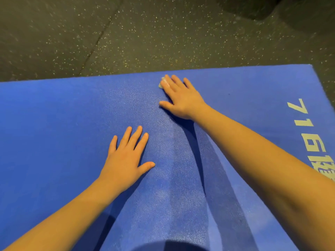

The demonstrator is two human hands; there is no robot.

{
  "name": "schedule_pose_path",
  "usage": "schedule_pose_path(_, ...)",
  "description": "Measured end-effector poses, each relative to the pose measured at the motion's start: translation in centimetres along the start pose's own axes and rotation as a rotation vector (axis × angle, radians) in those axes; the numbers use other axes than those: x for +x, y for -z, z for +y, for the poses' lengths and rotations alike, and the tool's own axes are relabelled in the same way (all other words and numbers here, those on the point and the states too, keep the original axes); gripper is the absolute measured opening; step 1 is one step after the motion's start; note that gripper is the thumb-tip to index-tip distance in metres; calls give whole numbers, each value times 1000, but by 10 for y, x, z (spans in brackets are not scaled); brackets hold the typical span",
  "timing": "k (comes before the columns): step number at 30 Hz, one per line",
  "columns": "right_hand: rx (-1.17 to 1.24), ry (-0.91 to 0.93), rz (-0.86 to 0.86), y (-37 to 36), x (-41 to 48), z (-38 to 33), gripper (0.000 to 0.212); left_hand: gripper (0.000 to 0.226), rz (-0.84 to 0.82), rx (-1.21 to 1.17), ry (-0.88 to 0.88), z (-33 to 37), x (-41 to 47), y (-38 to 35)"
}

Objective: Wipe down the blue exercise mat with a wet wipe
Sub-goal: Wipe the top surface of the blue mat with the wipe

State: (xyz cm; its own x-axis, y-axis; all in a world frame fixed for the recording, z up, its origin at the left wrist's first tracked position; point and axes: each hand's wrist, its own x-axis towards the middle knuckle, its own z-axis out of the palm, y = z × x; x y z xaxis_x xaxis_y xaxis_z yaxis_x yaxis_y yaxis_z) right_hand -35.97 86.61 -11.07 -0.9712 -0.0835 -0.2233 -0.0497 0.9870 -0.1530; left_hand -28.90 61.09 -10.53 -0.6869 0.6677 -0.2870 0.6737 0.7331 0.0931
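Note:
The blue exercise mat (63, 124) fills the lower part of the head view, its far edge running across the middle. My right hand (181, 98) lies flat near that far edge, straight fingers pressing a small white wet wipe (162, 81) onto the mat; only a corner of the wipe shows past my index finger. My left hand (126, 158) rests flat on the mat nearer to me, fingers spread, holding nothing. A damp streak runs down the mat between my arms.
Dark speckled rubber floor (145, 33) lies beyond the mat's far edge. White printed characters (308, 134) run along the mat's right side. A dark object (253, 8) sits on the floor at the top right.

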Motion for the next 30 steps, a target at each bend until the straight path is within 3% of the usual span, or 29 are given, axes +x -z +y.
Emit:
schedule_pose_path(4,116,-419,12,9,20,20,68,82,3,9,-2,0,1,0)
schedule_pose_path(5,137,-424,0,11,23,15,70,82,-2,8,1,0,1,0)
schedule_pose_path(8,80,-138,-16,7,17,-7,74,82,-16,20,8,0,1,1)
schedule_pose_path(10,24,-65,-5,6,9,5,70,82,-22,20,8,1,1,1)
schedule_pose_path(13,45,-368,133,11,1,40,56,81,-11,19,5,1,2,1)
schedule_pose_path(15,106,-530,108,10,-6,45,62,81,-10,23,3,1,2,0)
schedule_pose_path(20,29,-187,15,-3,-33,36,73,81,-14,22,10,2,1,0)
schedule_pose_path(21,7,-189,21,-1,-35,47,71,81,-9,23,12,2,1,0)
schedule_pose_path(25,139,-480,84,3,-37,62,65,82,-22,19,26,4,2,0)
schedule_pose_path(27,200,-412,96,-5,-43,35,70,83,-33,15,41,5,2,0)
schedule_pose_path(30,102,-161,40,-18,-70,24,73,84,-50,3,64,7,1,0)
